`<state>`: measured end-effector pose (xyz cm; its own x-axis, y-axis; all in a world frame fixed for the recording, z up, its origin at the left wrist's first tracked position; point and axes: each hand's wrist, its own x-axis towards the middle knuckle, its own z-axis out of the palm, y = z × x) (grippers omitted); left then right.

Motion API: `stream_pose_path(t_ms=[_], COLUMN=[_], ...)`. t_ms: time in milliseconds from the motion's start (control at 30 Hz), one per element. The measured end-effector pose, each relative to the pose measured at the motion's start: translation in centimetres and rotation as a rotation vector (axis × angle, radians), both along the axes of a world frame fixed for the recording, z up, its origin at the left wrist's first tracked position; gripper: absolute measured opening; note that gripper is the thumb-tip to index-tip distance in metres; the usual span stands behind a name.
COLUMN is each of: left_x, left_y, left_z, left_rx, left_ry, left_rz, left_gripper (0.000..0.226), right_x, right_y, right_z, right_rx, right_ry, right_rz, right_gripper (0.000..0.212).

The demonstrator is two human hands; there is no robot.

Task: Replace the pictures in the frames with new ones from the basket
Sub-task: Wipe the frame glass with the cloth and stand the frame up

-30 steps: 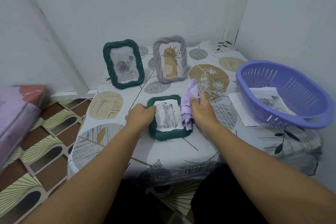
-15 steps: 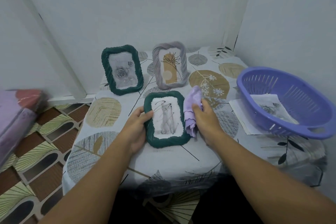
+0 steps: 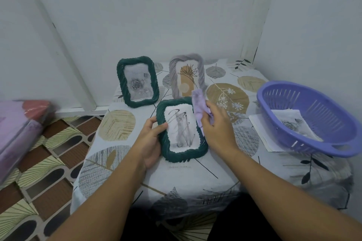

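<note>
Green frame (image 3: 181,131), tilted up off the table (image 3: 195,178) near its front edge, gripped at its left rim by the left hand (image 3: 150,141); the right hand (image 3: 217,127) pinches a purple cloth (image 3: 198,103) at its right rim. Step in hand, apparently: wiping the frame once its picture is in. Next it likely needs standing upright. Count: three frames (two green (image 3: 137,81), one grey (image 3: 187,76)), one basket (image 3: 307,117) holding at least one picture (image 3: 291,123), one cloth.
</note>
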<state>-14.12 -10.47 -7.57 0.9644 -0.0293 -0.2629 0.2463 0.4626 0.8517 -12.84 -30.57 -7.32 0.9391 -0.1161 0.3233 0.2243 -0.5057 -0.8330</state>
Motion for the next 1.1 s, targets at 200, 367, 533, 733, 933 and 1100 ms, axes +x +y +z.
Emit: stream_pose_path(t_ms=[200, 367, 533, 733, 933, 1100], left_x=[0.2, -0.1, -0.4, -0.9, -1.1, -1.5], left_y=[-0.1, -0.6, -0.4, 0.3, 0.3, 0.6], left_z=[1.9, 3.3, 3.8, 3.6, 3.0, 2.8], left_rx=[0.126, 0.164, 0.129, 0.084, 0.076, 0.062], left_ry=[-0.056, -0.113, -0.134, -0.128, -0.151, -0.162], left_rz=[-0.018, -0.087, -0.159, -0.223, -0.224, -0.218], left_gripper=[0.029, 0.038, 0.044, 0.042, 0.043, 0.042], right_x=[-0.7, -0.9, -1.1, -0.5, -0.9, -1.0], right_y=[1.0, 1.5, 2.0, 1.8, 3.0, 3.5], right_z=[0.4, 0.9, 1.3, 1.5, 1.1, 0.9], right_rx=[-0.163, -0.296, -0.299, -0.246, -0.253, -0.357], right_ry=[-0.131, -0.166, -0.163, -0.242, -0.293, -0.319], right_rz=[0.004, 0.046, 0.039, -0.042, -0.033, 0.035], right_gripper=[0.040, 0.047, 0.040, 0.022, 0.027, 0.024])
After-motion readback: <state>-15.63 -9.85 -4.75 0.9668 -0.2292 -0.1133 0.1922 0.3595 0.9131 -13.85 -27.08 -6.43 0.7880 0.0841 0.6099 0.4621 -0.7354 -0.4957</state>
